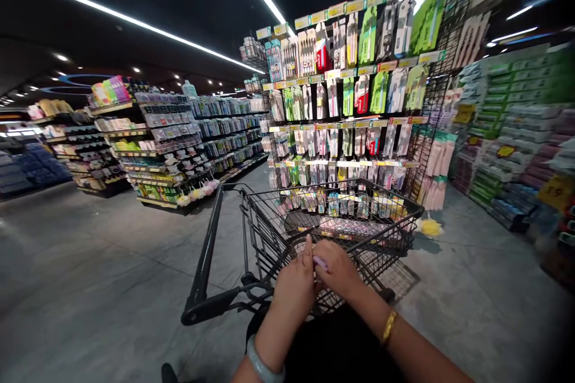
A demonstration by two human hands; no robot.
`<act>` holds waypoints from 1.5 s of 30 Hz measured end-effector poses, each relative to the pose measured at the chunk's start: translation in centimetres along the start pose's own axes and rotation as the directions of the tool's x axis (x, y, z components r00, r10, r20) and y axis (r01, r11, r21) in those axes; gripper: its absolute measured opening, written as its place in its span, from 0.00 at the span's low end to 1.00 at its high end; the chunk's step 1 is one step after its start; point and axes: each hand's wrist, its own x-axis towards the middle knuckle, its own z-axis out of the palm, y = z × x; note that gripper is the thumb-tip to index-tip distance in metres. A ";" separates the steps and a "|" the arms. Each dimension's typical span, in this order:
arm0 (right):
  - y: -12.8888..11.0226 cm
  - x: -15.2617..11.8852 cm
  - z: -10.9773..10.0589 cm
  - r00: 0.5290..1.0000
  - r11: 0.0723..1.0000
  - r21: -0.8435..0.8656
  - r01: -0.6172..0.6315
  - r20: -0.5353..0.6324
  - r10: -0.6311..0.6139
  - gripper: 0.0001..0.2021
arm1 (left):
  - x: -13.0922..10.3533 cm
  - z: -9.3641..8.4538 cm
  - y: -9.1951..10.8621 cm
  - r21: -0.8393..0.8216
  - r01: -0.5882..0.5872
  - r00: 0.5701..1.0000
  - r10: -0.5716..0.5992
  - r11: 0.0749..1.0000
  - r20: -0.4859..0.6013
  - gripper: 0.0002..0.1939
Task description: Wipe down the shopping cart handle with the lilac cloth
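Observation:
My left hand point(295, 287) and my right hand point(335, 266) meet in front of my body, touching each other. One digit of the left hand points up; its other fingers are curled and partly hidden. The right hand is closed with bent fingers. A small lilac thing point(320, 263) shows at the right hand's fingers, too small to name. A pale bangle point(264, 362) is on the left wrist and a gold bracelet point(389, 327) on the right. Just beyond the hands stands a black wire shopping cart point(269, 233), its handle point(207, 251) to the left. Neither hand grips the handle.
Behind the cart rises a rack of packaged toothbrushes point(345, 96). Stocked shelves point(157, 143) stand to the left across the grey floor point(112, 263). Stacked green and white packs point(507, 108) line the right side. A yellow item point(431, 227) hangs low beside the rack.

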 end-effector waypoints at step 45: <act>-10.9 1.3 0.3 0.998 0.847 0.529 0.042 0.011 -0.056 0.11 | -11.7 -8.9 -0.4 0.277 0.295 0.936 -0.334 0.914 0.105 0.18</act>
